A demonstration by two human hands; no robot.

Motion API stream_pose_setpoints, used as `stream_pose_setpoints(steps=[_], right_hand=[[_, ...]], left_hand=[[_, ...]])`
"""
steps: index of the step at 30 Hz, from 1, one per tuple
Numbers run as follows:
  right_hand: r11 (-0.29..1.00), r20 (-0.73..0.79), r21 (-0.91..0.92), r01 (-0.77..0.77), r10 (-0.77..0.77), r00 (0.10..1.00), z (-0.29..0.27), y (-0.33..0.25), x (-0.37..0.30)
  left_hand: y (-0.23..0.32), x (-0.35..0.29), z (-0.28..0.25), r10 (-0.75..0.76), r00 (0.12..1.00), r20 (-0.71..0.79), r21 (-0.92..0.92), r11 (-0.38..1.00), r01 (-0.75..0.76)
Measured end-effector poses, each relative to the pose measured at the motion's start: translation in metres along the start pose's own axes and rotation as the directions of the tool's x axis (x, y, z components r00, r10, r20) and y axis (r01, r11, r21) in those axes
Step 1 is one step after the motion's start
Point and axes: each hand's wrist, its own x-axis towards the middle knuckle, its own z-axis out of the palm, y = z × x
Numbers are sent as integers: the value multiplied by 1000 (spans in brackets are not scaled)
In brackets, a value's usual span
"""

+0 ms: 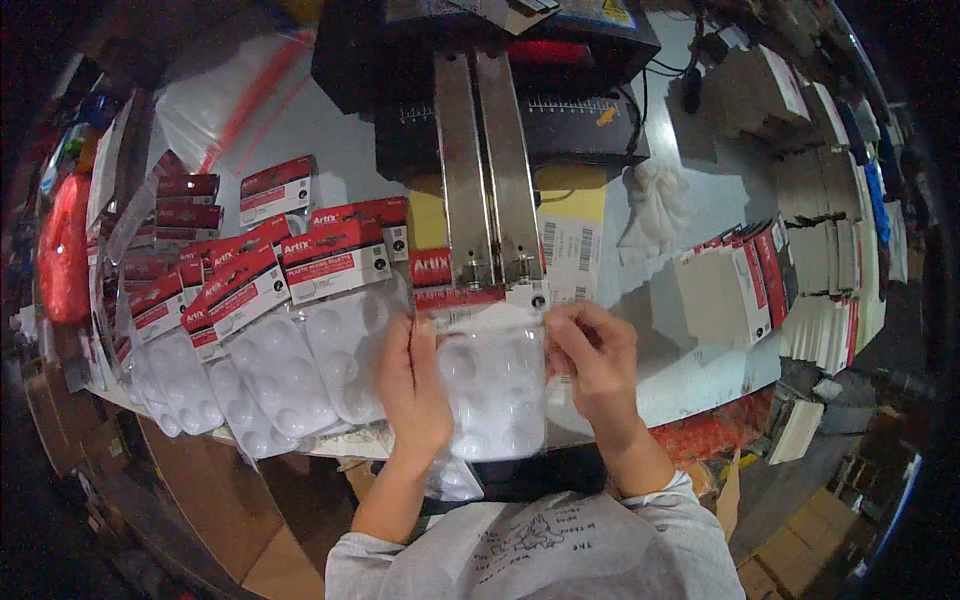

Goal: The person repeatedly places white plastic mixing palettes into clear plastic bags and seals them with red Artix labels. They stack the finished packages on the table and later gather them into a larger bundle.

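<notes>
my left hand [412, 378] and right hand [598, 352] flank a tray pack [495, 390] at the near end of the machine [503, 150], other packs [275, 370] left of me on the table [690, 385], cards [725, 288] right.

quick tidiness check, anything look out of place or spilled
The crumpled white wad of thin material beyond the right hand, near the black boxy machine, looks odd: it lies loose and shapeless near stacked grey rectangular cards. No spill shows.

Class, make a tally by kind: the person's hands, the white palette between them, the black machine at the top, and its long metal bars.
Hands: 2 (left hand, right hand)
White palette: 1
Black machine: 1
Metal bars: 2 (left bar, right bar)
Total: 6
</notes>
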Motion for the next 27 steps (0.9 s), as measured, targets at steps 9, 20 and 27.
stream_pose_setpoints(steps=[9, 20, 27], right_hand=[[998, -13, -37, 55, -56, 998, -2, 17, 25], [75, -104, -994, -73, -770, 629, -175, -88, 7], [506, -90, -841, 195, -485, 870, -224, -59, 12]], left_hand=[[-7, 20, 10, 103, 995, -1, 93, 990, -102], [18, 30, -137, 689, 707, -159, 883, 419, -210], [-38, -89, -107, -235, 970, 64, 739, 665, 112]])
